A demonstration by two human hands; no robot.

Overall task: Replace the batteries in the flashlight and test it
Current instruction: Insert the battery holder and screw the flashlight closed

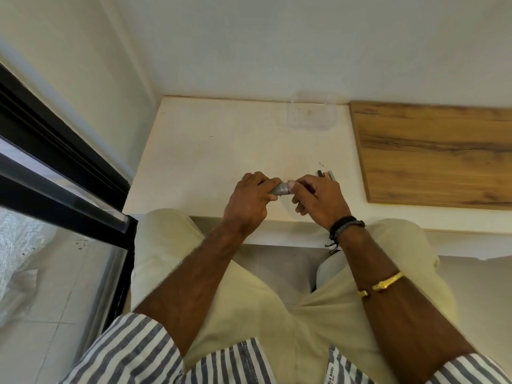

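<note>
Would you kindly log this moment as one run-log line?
left hand: grips flashlight | right hand: thumb at its head end | batteries: on table behind right hand | clear container: far edge

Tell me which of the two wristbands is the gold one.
The gold bangle, farther up the right forearm toward the elbow. The black corded band sits right at the wrist, beside the right hand.

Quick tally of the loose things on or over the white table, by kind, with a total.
Flashlight, held in both hands: 1
Batteries beside the right hand: at least 2, partly hidden
Clear plastic container: 1
Wooden board: 1
Total: at least 5
</note>
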